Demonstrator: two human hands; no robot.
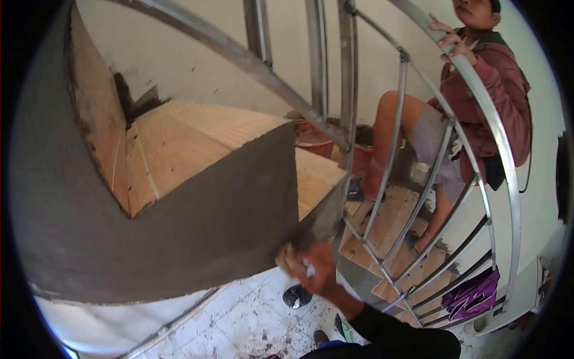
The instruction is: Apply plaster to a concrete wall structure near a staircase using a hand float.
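Observation:
My right hand point(320, 270), in a dark sleeve, comes in from the lower right. Its fingers close round a small tan, sponge-like pad point(288, 261), blurred, so its exact kind is unclear. The pad is at the lower edge of the grey cement-plastered side point(221, 209) of a curved staircase, just below a corner between steps. Wood-look tiled steps point(197, 140) sit above that grey face. My left hand is out of view.
A metal railing point(502, 140) curves along the stairs. Beyond it a person in a maroon jacket point(499, 107) holds the handrail. Red buckets point(314, 140) stand behind the steps. Purple cloth point(472, 294) hangs on the bars. A black bag point(297, 295) lies on the dirty tiled floor point(239, 323).

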